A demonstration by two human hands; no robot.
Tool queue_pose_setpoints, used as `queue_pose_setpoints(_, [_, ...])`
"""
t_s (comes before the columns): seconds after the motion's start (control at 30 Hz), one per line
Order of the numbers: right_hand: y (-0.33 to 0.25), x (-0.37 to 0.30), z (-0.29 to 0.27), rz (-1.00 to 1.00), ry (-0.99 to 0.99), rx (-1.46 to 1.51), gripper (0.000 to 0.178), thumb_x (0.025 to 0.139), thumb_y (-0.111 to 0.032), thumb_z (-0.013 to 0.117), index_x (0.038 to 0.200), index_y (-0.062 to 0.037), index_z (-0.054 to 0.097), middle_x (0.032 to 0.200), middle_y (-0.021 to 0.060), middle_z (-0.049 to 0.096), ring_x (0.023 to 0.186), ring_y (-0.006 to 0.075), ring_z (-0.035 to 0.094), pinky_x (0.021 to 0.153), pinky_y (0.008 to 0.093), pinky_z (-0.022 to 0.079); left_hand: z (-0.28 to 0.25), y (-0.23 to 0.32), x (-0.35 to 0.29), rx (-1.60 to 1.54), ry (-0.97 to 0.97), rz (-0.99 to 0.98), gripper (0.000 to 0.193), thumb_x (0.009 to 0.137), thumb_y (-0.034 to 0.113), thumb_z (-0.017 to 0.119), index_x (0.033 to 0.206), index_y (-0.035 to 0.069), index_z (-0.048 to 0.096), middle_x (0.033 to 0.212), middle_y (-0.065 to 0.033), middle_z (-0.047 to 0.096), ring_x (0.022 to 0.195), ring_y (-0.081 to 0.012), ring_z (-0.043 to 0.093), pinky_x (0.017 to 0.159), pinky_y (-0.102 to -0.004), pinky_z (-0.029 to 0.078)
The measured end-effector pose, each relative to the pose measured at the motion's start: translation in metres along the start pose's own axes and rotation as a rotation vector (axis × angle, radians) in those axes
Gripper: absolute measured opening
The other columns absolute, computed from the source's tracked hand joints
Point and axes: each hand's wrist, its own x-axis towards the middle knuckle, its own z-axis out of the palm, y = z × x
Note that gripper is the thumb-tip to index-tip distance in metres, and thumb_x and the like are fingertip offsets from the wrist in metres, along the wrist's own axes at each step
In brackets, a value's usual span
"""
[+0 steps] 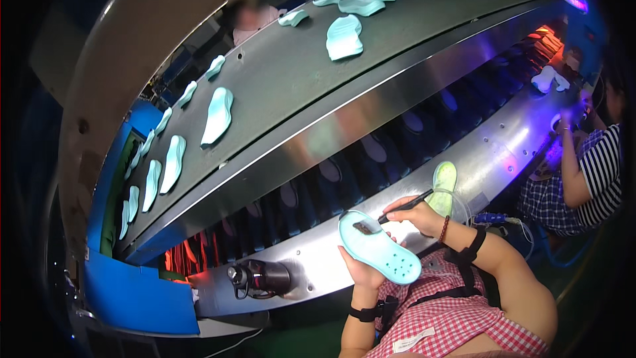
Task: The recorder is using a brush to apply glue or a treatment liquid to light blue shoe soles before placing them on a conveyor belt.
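My left hand (363, 270) grips a light blue shoe sole (395, 260) from below and at its side, fingers partly hidden beneath it. The sole is tilted, its hollow side up, with several small round holes toward the near end. In my right hand (421, 217) is a brush (411, 201) with a dark handle. Its brown bristles touch the inside of the sole near the far end. Just beyond my right hand, a yellow-green shoe sole (445, 176) lies on the metal ledge (324, 252).
A dark bottle (268, 278) lies on the ledge to the left. Behind it runs a slotted lower conveyor with soles, glowing orange at both ends. Above, a wide belt (278, 86) carries several light blue soles (344, 38). A co-worker in a striped top (599, 172) works at the right.
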Motion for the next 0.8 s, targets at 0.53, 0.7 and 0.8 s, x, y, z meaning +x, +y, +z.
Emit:
queue_pose_setpoints(0.53, [-0.051, -0.039, 0.01, -0.15, -0.711, -0.871, 0.022, 0.071, -0.017, 0.065, 0.091, -0.0076, 0.067, 0.077, 0.0108, 0.062, 0.075, 0.0221, 0.06, 0.068, 0.0301, 0.048, -0.019, 0.022, 0.002, 0.288, 0.166, 0.386, 0.076, 0.081, 0.067, 0.012, 0.125, 0.01, 0.038, 0.107, -0.0136, 0.055, 0.093, -0.0312, 0.055, 0.083, -0.045, 0.044])
queue_pose_setpoints(0.7, [-0.054, -0.023, 0.02, -0.119, -0.288, -0.275, 0.021, 0.079, -0.014, 0.064, 0.097, -0.0056, 0.065, 0.091, 0.0068, 0.064, 0.084, 0.0116, 0.059, 0.076, 0.0229, 0.046, -0.007, 0.0, 0.003, 0.183, 0.1, 0.269, 0.075, 0.08, 0.067, 0.015, 0.125, 0.013, 0.04, 0.114, -0.0112, 0.052, 0.099, -0.0318, 0.052, 0.085, -0.0449, 0.043])
queue_pose_setpoints(0.8, [-0.032, -0.027, 0.02, -0.214, -0.348, -0.42, 0.022, 0.078, -0.017, 0.065, 0.098, -0.0069, 0.065, 0.092, 0.0056, 0.064, 0.086, 0.0107, 0.058, 0.077, 0.0232, 0.045, 0.005, -0.007, 0.014, 0.242, 0.16, 0.319, 0.07, 0.081, 0.065, 0.02, 0.124, 0.016, 0.043, 0.12, -0.0072, 0.049, 0.108, -0.0277, 0.048, 0.091, -0.0427, 0.04])
